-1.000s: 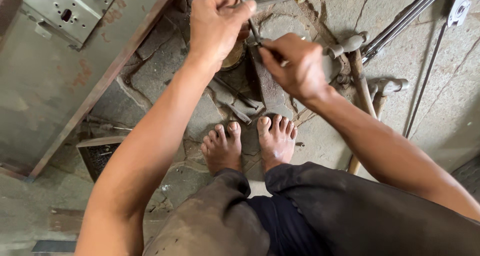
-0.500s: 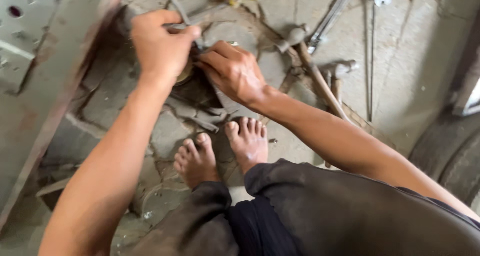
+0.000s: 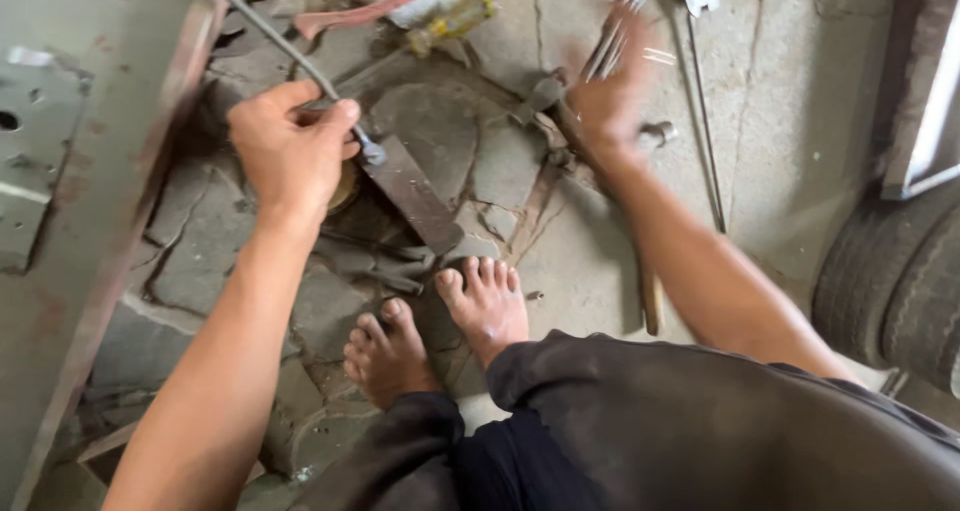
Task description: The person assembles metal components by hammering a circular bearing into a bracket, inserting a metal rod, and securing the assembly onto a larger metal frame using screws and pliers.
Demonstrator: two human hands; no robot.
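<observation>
On the cracked concrete floor, ahead of the bare feet [image 3: 440, 321], the left hand [image 3: 290, 156] is closed around a thin metal rod [image 3: 275, 46] above a flat rusty plate [image 3: 415, 191]. The right hand [image 3: 610, 96] has left the plate since a moment ago and now reaches toward the long rods [image 3: 620, 21]; blur hides its grip. No containers are visible. A yellow-handled screwdriver [image 3: 450, 21] lies near the far edge.

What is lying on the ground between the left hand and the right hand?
In the head view, between the left hand and the blurred right hand lie a flat rusty metal bar and cracked stone floor.
</observation>
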